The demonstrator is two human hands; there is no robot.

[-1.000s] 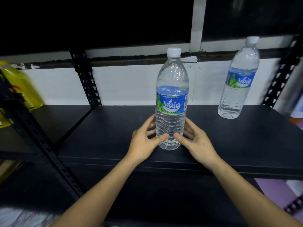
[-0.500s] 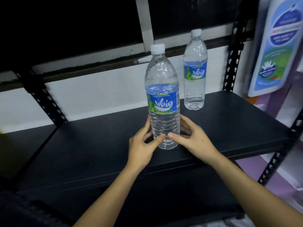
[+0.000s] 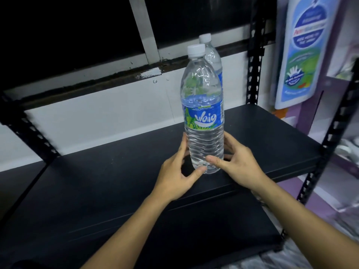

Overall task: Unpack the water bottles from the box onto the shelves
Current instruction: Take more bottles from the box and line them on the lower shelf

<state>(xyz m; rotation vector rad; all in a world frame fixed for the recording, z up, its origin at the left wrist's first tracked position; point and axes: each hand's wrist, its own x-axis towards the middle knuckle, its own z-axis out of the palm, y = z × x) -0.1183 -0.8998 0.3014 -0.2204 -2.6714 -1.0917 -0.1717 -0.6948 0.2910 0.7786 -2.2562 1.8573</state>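
Note:
A clear water bottle (image 3: 203, 117) with a white cap and a blue-green label stands upright near the front of the black shelf (image 3: 108, 171). My left hand (image 3: 175, 171) wraps its lower left side and my right hand (image 3: 240, 166) its lower right side, thumbs across the front near the base. A second water bottle (image 3: 210, 53) of the same kind stands right behind it, mostly hidden, with only its cap and right shoulder showing. The box is out of view.
Black perforated uprights (image 3: 254, 65) frame the shelf at back right, front right and left. A large white and blue refill pouch (image 3: 303, 49) hangs at the right. A lower black shelf (image 3: 213, 226) lies beneath my forearms. A white wall runs behind.
The held bottle has shifted to the right along the shelf and now lines up in front of the second bottle. Both hands stayed on its base. The view swung to the right.

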